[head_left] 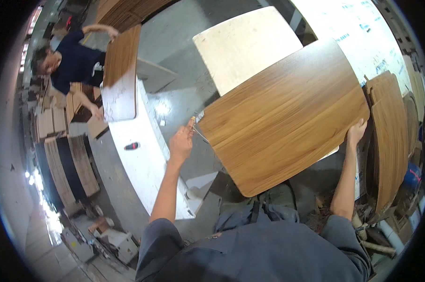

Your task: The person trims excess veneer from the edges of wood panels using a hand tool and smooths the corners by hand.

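A wood-grain board [287, 115] with rounded corners lies tilted in front of my body. Its right edge is gripped by my right hand [356, 131], fingers curled around near the right corner. At the board's left edge my left hand [182, 141] is closed around a small tool [199, 116] with a pale, flat end and a bit of yellow near the fingers. Its exact kind is too small to make out. The tool's end is at or very near the board's edge. A thin pale strip hangs beside that edge, just right of my left hand.
Under and beyond the board is a pale panel [245, 44]. Stacked curved boards [388, 141] stand at the right, near a white printed sheet [362, 37]. A long white bench [144, 155] on the left bears a red-and-black object [132, 146]. A co-worker [78, 61] holds another board [120, 75].
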### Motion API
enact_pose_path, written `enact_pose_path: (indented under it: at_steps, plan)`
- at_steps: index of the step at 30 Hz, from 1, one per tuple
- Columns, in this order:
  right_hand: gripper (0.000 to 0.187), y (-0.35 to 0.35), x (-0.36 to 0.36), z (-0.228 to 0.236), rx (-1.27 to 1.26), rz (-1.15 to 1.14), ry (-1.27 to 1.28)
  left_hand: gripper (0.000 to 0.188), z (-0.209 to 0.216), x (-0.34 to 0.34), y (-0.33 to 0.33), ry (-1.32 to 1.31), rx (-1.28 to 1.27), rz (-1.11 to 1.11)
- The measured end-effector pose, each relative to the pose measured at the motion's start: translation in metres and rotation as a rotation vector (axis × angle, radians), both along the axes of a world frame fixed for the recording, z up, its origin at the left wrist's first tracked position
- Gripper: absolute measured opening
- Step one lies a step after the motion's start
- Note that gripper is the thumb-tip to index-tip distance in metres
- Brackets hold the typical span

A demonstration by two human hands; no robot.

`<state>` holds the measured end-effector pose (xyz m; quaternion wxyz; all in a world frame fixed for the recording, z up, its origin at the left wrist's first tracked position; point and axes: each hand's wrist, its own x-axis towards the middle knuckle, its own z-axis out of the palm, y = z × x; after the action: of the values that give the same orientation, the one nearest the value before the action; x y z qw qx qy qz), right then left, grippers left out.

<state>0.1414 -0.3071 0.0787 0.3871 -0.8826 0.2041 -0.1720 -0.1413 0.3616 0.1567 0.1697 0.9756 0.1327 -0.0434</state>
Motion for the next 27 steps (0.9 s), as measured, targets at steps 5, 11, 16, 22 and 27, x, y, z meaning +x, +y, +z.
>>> enact_pose_path:
  at_steps: [5, 11, 16, 22, 27]
  plan:
    - [0.061, 0.024, 0.108, 0.002, -0.130, 0.277, 0.054, 0.047, 0.010, -0.103, -0.090, 0.065, -0.088, 0.226]
    - [0.058, 0.064, 0.246, 0.015, -0.978, 0.650, 0.286, 0.048, 0.000, -0.154, -0.205, 0.041, -0.147, 0.326]
    - [0.074, 0.309, 0.059, 0.053, -0.769, 0.638, 0.184, 0.048, 0.009, -0.188, -0.242, 0.076, -0.126, 0.509]
    - [0.070, 0.371, -0.170, 0.068, -0.557, 0.799, 0.121, 0.049, 0.004, -0.188, -0.256, 0.024, -0.162, 0.469]
    - [0.066, 0.354, -0.168, 0.068, -0.598, 0.860, 0.029, 0.050, 0.010, -0.180, -0.224, 0.098, -0.090, 0.332]
